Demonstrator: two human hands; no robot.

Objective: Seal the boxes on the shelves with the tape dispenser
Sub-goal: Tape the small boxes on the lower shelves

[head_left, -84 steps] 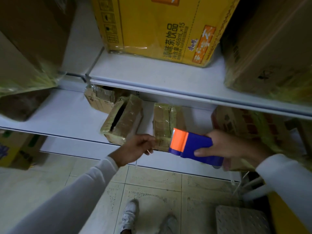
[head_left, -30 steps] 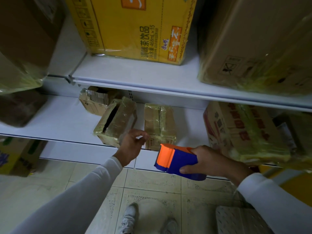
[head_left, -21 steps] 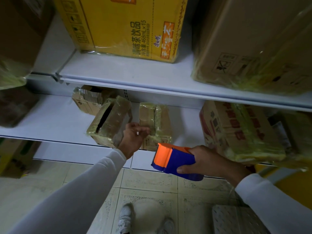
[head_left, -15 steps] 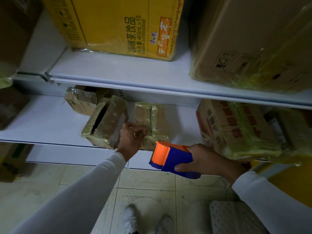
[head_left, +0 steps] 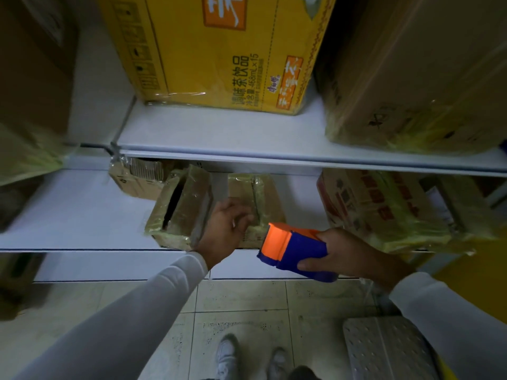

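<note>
Two white shelf boards in shot: the upper shelf [head_left: 247,138] and the lower shelf [head_left: 76,215]. Biggest things sit up top, one yellow carton [head_left: 219,50] with printed characters and one big brown carton [head_left: 417,69] to its right, tape-wrapped along its bottom edge. A blurry brown box [head_left: 30,78] fills the far left edge.

On the lower shelf I count four boxes. Largest is the red-printed box [head_left: 384,209] on the right, wrapped in yellowish film. Then three small ones: a crumpled box [head_left: 137,179] at the back left, the slotted box [head_left: 181,209] lying at an angle with a dark gap along its top, and the taped box [head_left: 255,198] just right of it, shiny tape across its top and front.

Two hands, both in white sleeves. The left hand [head_left: 225,229] is down between the slotted box and the taped box, fingers curled at the taped box's front corner; whether it really grips it I can't tell. The right hand [head_left: 345,253] is wrapped around the tape dispenser [head_left: 293,248], just in front of the lower shelf edge, right beside the left hand. The dispenser is blue with an orange front end pointing at the taped box.

Below: tiled floor, two shoes [head_left: 247,357], one perforated step [head_left: 384,349].
</note>
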